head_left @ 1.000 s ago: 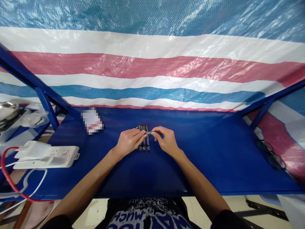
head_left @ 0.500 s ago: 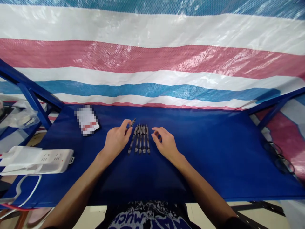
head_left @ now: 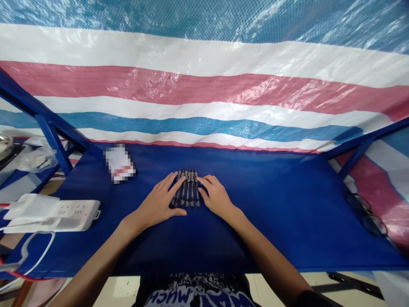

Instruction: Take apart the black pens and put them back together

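Touching the row of black pens with my wide-open left hand and my open right hand, I am gripping nothing; the pens are lying side by side on the blue table.

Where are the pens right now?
In the head view, the pens lie side by side on the blue table, between the left hand and the right hand, whose fingers touch them.

Pens lie on the table; power strip to their left.
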Motion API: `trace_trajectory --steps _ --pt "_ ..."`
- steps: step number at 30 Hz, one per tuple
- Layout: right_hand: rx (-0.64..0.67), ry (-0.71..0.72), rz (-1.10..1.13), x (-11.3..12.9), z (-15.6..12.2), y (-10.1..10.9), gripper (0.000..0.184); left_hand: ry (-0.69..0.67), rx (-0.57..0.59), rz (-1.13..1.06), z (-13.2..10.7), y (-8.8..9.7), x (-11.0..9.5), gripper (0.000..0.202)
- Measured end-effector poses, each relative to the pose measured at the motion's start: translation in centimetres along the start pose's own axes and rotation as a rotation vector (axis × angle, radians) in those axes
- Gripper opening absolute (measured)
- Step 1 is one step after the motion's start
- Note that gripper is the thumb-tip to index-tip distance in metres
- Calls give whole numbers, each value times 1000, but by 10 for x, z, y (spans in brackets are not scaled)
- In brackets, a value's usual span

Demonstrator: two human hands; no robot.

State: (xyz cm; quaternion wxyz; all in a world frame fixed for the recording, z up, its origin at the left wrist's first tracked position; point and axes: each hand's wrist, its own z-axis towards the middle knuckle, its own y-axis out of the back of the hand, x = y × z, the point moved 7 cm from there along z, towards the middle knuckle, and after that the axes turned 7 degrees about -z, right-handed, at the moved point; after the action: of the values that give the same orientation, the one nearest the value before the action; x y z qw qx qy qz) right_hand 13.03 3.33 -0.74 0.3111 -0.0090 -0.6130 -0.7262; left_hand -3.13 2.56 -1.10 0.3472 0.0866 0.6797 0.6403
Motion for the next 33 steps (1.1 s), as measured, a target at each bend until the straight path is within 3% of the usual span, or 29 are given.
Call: trace_trajectory --steps 5,10,18,24,29,33 --pt "82 -69 58 -5 1 -10 34 -108 -28 80 -6 -28 -5 91" --pt "49 -125 112 -15 3 -4 33 -118 -108 98 9 -34 -18 81" --pt "-4 -241 72 -38 4 10 33 -143 -105 113 29 -45 -43 82" --pt "5 -233 36 -39 3 12 32 -94 -134 96 34 -27 -42 69" --pt "12 -244 28 -40 2 10 29 1 -270 44 48 1 -31 37" --pt "-26 -235 23 -40 1 11 29 38 -372 -20 49 8 -18 27"
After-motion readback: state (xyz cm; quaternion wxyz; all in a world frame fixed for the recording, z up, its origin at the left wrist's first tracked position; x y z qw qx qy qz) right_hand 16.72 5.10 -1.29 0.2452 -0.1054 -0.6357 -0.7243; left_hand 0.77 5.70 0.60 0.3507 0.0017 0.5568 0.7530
